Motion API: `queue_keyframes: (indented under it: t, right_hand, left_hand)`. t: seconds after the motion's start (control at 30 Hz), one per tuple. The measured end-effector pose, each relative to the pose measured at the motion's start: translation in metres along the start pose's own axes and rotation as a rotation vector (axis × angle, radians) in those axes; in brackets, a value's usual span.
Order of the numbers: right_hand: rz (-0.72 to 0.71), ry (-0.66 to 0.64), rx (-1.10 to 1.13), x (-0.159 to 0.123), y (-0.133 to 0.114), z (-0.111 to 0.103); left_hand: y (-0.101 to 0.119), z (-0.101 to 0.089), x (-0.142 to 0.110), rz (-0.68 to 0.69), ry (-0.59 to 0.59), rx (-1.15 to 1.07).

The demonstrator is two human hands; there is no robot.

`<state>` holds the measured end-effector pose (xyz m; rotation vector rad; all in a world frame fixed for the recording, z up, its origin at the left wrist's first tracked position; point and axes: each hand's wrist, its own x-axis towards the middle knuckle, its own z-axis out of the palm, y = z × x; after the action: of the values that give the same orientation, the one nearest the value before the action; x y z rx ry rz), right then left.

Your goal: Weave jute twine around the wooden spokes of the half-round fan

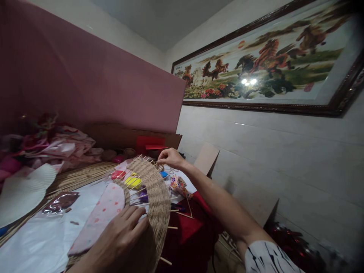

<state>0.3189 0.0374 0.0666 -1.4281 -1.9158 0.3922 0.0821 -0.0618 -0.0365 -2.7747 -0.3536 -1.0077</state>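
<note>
Woven piece held at its inner edge, rim met by the other hand

The woven piece (157,189) was grasped by the left hand (127,223), whose fingers were bent over the inner edge, across the bare stretch of sticks (172,228). By this hold, it seems, the band was steadied while its outer weave was left uncovered. At the far end of the band, ahead of the left grip, the rim was met by the right hand (167,158). Its fingers were bent closely inward, but whether anything was pinched there could not be told.

Just beyond the left fingers, a yellow packet (133,182) and a purple packet (144,195) were seen through the gaps. Spotted pink fabric (106,204) was spread just left of that hand. To its right, stick ends were left jutting over red cloth (187,242), presumably because the outer rim was unfinished.
</note>
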Motion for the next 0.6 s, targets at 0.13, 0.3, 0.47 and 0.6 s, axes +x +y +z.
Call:
queue_keyframes:
  t: [0.13,0.3,0.47,0.6]
  right_hand:
    - [0.076,0.035,0.151,-0.001,0.022,0.002]
    - [0.157,0.004,0.364,-0.020,0.030,0.013]
    - [0.263,-0.035,0.547,-0.037,0.025,0.028]
    - [0.317,-0.045,0.664,-0.042,0.021,0.036]
  left_hand:
    - [0.003,-0.007,0.004,0.030,0.027,0.003]
    - [0.005,-0.010,0.002,0.025,0.055,0.005]
    - [0.007,-0.012,0.003,0.013,0.040,-0.037]
    - [0.009,-0.016,0.006,-0.002,0.026,-0.038]
